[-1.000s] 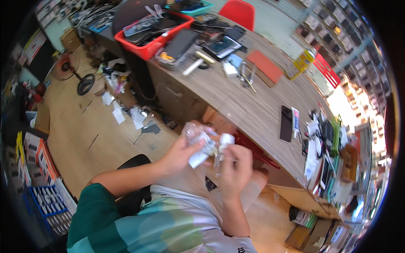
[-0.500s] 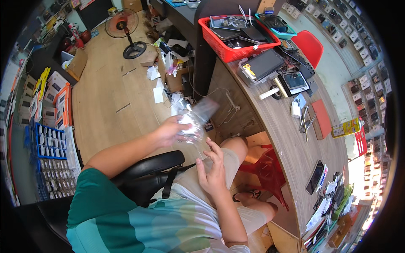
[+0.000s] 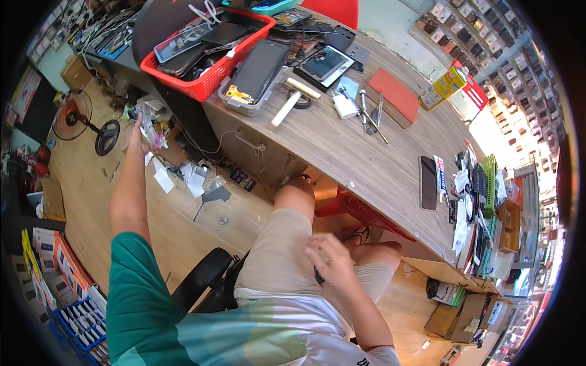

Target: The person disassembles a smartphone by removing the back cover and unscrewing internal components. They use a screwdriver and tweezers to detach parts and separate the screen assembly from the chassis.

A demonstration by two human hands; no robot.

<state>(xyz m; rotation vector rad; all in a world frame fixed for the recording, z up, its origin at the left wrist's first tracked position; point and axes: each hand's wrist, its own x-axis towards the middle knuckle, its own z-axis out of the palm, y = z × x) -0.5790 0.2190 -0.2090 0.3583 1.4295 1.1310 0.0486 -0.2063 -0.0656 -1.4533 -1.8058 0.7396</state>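
Note:
My left hand (image 3: 140, 135) is at the end of an outstretched arm, over the litter pile at the far left. Its fingers look stretched out, seen edge-on. Clear and pinkish plastic (image 3: 157, 138) shows right beside it; I cannot tell whether the two touch. My right hand (image 3: 332, 259) hovers above my lap by the thigh, with its fingers curled in. Whatever might be inside those fingers is hidden, and a dark patch shows just under them.
A wooden desk (image 3: 390, 165) on the right bears a red basket (image 3: 204, 85) of phones, a mallet (image 3: 287, 108), a red box (image 3: 394, 97), a yellow can (image 3: 444, 87) and a dark phone (image 3: 428, 183). Paper scraps (image 3: 193, 178) lie on the floor. A fan (image 3: 73, 114) stands at far left.
My left hand has swung out to the far left from in front of me; the crumpled clear plastic it held is no longer plainly in it. My right hand has lowered and curled. The view has turned right.

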